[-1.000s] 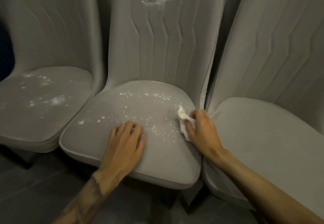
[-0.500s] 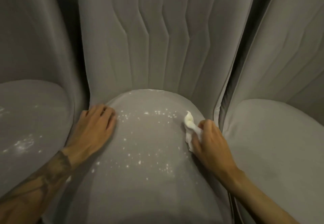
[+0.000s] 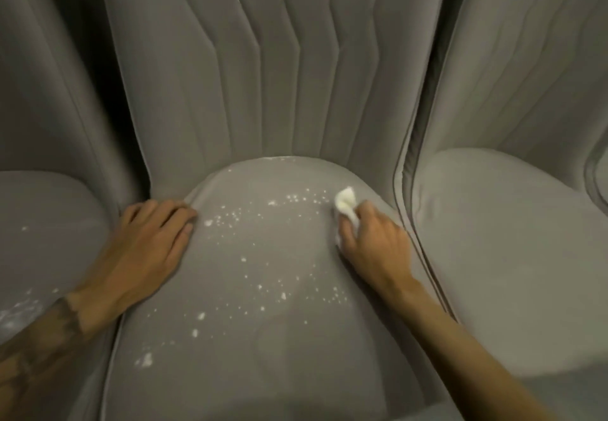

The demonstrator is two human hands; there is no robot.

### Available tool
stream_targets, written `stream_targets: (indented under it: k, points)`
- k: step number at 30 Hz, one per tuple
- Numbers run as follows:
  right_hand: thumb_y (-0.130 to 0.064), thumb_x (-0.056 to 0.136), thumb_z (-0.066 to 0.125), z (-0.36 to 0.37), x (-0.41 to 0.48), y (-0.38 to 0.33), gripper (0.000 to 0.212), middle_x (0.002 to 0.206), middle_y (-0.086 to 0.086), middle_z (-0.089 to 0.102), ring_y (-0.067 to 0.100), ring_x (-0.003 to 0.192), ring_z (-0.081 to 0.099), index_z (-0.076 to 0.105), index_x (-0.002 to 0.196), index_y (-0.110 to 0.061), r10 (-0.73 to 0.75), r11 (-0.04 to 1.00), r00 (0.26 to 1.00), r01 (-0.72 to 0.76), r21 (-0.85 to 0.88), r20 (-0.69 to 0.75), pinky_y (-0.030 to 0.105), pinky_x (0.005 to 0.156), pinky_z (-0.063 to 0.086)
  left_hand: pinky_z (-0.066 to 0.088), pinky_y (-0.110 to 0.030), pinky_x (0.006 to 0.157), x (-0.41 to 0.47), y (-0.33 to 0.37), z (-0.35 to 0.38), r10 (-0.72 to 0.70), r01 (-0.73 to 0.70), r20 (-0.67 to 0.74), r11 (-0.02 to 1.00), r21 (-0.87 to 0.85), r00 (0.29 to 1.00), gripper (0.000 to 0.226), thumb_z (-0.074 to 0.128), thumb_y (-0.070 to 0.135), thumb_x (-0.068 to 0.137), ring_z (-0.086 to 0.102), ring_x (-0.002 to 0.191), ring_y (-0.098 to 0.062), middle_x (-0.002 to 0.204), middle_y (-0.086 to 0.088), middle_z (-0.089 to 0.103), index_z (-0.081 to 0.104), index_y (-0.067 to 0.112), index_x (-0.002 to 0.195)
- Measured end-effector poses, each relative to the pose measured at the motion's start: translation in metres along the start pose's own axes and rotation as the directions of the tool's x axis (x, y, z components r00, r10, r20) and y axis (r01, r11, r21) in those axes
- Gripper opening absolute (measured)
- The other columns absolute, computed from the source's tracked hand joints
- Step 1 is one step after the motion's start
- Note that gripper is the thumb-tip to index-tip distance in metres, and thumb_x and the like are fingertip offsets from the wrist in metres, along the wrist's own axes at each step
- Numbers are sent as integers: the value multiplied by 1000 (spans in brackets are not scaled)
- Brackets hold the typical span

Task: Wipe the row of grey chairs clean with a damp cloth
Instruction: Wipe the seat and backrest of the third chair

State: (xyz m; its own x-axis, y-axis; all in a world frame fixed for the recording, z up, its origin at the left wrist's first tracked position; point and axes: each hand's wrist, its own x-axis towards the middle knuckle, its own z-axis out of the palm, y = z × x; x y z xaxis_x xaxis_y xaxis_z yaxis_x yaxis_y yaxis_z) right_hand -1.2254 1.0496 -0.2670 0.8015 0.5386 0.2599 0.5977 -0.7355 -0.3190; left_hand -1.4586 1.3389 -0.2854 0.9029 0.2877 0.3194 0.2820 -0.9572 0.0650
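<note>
We grip the cloth (image 3: pixel 345 206) in our right hand (image 3: pixel 371 239) at the middle chair (image 3: pixel 296 338) seat's right rear, beside white specks (image 3: pixel 263 282); left hand (image 3: pixel 148 249), fingers flat, braces the seat.

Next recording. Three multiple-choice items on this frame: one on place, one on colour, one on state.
1. The left hand rests on: A) the right chair B) the middle seat's left edge C) the floor
2. The cloth is: A) white B) blue C) red
3. The right hand is: A) flat and empty B) out of view C) gripping the cloth
Answers: B, its fingers lie flat at that seat's edge; A, it shows white against grey; C, fingers curl round it.
</note>
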Motion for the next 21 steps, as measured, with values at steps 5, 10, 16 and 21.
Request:
stream_targets:
  k: [5, 10, 16, 21]
  points:
    - [-36, 103, 40, -9, 0, 32, 27, 90, 10, 59, 32, 81, 56, 48, 89, -14, -17, 1000, 999, 17, -3, 31, 40, 69, 40, 40, -54, 94, -3, 4, 3, -28, 27, -54, 999, -24, 998, 38, 35, 31, 105, 60, 109, -36, 121, -8, 64, 66, 16, 121]
    - [-25, 104, 43, -1, 15, 22, 27, 100, 23, 59, 40, 91, 56, 55, 95, -2, 139, 985, 985, -148, -87, -100, 47, 78, 38, 39, -54, 93, -2, 9, 2, -31, 30, -66, 999, -13, 997, 35, 36, 30, 103, 58, 106, -35, 118, -7, 64, 65, 17, 118]
    - [-33, 103, 46, -4, -11, 36, 25, 94, 13, 55, 33, 82, 52, 50, 93, -10, -64, 998, 998, 64, -10, -12, 44, 72, 42, 40, -55, 93, -6, 7, 4, -46, 46, -38, 999, -9, 998, 39, 32, 32, 102, 57, 105, -35, 116, -8, 65, 64, 17, 120]
    - [-27, 105, 43, 5, 27, 28, 26, 103, 19, 57, 36, 93, 54, 53, 100, -3, 107, 993, 991, -110, -39, -77, 42, 79, 37, 39, -54, 90, -4, 7, 7, -42, 41, -67, 999, -18, 997, 38, 33, 31, 101, 57, 104, -35, 115, -7, 64, 64, 18, 119]
